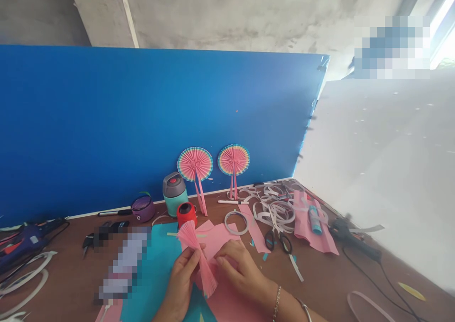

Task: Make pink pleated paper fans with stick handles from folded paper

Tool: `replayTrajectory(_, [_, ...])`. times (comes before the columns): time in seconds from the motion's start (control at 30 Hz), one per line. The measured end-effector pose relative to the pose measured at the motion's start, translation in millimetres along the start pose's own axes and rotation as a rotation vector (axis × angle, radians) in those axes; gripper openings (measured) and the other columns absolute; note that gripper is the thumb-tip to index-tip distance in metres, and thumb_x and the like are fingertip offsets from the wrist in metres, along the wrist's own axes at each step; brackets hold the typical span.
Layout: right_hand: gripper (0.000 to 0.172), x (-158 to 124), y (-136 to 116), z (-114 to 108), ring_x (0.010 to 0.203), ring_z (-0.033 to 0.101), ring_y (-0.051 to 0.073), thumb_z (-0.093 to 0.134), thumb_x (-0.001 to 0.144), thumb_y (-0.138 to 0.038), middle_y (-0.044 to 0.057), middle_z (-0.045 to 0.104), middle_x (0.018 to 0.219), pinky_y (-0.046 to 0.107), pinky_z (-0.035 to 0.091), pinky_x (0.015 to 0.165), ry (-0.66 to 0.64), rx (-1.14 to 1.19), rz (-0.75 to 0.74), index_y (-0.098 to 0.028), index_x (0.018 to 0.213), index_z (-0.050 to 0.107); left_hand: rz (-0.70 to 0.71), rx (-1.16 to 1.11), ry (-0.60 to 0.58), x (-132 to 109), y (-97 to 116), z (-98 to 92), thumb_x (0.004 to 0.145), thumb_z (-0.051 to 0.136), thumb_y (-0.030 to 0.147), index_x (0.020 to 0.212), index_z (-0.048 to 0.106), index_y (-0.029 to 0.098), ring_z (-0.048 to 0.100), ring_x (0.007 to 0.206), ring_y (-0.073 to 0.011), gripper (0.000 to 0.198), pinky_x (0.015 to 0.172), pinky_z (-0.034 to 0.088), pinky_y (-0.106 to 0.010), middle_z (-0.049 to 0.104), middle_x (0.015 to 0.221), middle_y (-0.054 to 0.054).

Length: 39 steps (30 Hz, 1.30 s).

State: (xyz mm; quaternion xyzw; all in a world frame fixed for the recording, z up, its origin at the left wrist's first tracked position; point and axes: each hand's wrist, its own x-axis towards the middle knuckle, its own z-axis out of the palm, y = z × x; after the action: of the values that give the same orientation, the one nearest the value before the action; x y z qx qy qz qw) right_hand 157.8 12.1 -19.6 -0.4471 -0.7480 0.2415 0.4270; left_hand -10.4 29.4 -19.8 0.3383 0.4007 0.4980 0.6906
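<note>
My left hand (185, 275) pinches a pleated strip of pink paper (207, 273) at its middle. The folds spread out above and below the pinch like a bow. Close to the strip's right side, my right hand (241, 265) has its fingers curled together. Whether anything is between those fingertips is hidden. Under both hands lie pink paper sheets (231, 303) and a teal sheet (152, 274). Two finished-looking round pleated fans, a left one (195, 163) and a right one (233, 160), lean on the blue panel, with pink strips for handles.
Behind the hands stand a teal bottle (175, 196), a red container (186, 214) and a purple tape roll (142, 208). To the right are scissors (278, 234), tangled white strips (273, 213), a glue stick (314, 220) and a glue gun (355, 239) with its cord.
</note>
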Motion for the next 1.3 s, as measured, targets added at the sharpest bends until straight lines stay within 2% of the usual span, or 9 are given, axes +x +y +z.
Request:
replayTrajectory(0.17, [0.021,7,24,0,0.079,0.059,0.019,0.047,0.086,-0.026,0.005,0.068,0.08,0.033,0.038,0.077,0.122,-0.097,0.159,-0.019,0.078,0.065,0.002,-0.06,0.0,1,3,-0.5,0.064,0.075,0.041,0.081,0.069,0.017,0.062,0.088,-0.022,0.03,0.076,0.046,-0.029,0.069,0.084,-0.005])
replayTrajectory(0.3, [0.023,18,43,-18,0.081,0.061,0.021,0.045,0.085,-0.023,0.007,0.069,0.085,0.032,0.04,0.072,0.193,-0.188,0.272,-0.019,0.084,0.068,-0.012,-0.122,0.009,0,4,0.6,0.061,0.077,0.04,0.074,0.068,0.017,0.061,0.086,-0.021,0.029,0.076,0.046,-0.029,0.064,0.073,-0.003])
replayTrajectory(0.37, [0.025,26,46,-34,0.087,0.059,0.023,0.044,0.084,-0.019,0.007,0.069,0.09,0.032,0.038,0.074,0.169,-0.418,0.342,-0.02,0.083,0.069,-0.019,-0.135,0.006,0,3,1.0,0.062,0.077,0.041,0.072,0.067,0.017,0.06,0.08,-0.018,0.028,0.072,0.046,-0.027,0.06,0.068,-0.001])
replayTrajectory(0.5, [0.03,43,47,-64,0.095,0.054,0.025,0.041,0.087,-0.016,0.009,0.067,0.094,0.035,0.033,0.074,0.062,-0.966,0.424,-0.021,0.086,0.07,-0.022,-0.164,-0.019,3,-1,0.0,0.066,0.074,0.043,0.081,0.067,0.018,0.054,0.065,-0.0117,0.03,0.063,0.044,-0.023,0.052,0.061,0.003])
replayTrajectory(0.6, [0.026,56,54,-75,0.098,0.051,0.028,0.045,0.084,-0.011,0.014,0.065,0.098,0.037,0.031,0.076,0.008,-1.045,0.404,-0.015,0.085,0.07,-0.013,-0.185,-0.06,5,-4,-1.8,0.069,0.072,0.041,0.084,0.066,0.017,0.049,0.059,-0.0092,0.029,0.059,0.042,-0.022,0.05,0.059,0.004])
replayTrajectory(0.8, [0.023,71,77,-72,0.1,0.048,0.028,0.047,0.084,-0.013,0.016,0.065,0.095,0.038,0.029,0.08,-0.108,-1.072,0.318,-0.012,0.082,0.07,-0.019,-0.177,-0.071,6,-5,-4.2,0.07,0.072,0.04,0.085,0.065,0.017,0.047,0.058,-0.0097,0.028,0.055,0.039,-0.022,0.05,0.058,0.003])
replayTrajectory(0.9, [0.022,74,86,-72,0.101,0.047,0.028,0.048,0.083,-0.016,0.016,0.065,0.097,0.038,0.029,0.082,-0.117,-1.05,0.316,-0.011,0.085,0.069,-0.027,-0.174,-0.058,6,-3,-3.9,0.069,0.073,0.04,0.085,0.065,0.017,0.048,0.058,-0.0104,0.029,0.054,0.04,-0.022,0.052,0.059,0.003])
replayTrajectory(1.1, [0.026,76,95,-82,0.105,0.046,0.029,0.042,0.081,-0.01,0.018,0.063,0.103,0.039,0.029,0.086,-0.04,-0.931,0.382,-0.009,0.089,0.067,-0.049,-0.193,0.004,5,-1,-3.3,0.064,0.076,0.037,0.086,0.066,0.016,0.052,0.06,-0.0107,0.032,0.056,0.043,-0.023,0.056,0.064,0.002])
replayTrajectory(1.3, [0.021,85,87,-83,0.1,0.05,0.027,0.047,0.078,-0.013,0.014,0.065,0.095,0.038,0.032,0.085,0.085,-0.639,0.385,-0.012,0.074,0.067,-0.056,-0.196,0.024,6,-1,-3.0,0.06,0.079,0.04,0.085,0.066,0.015,0.052,0.057,-0.0102,0.037,0.054,0.043,-0.022,0.058,0.063,0.002])
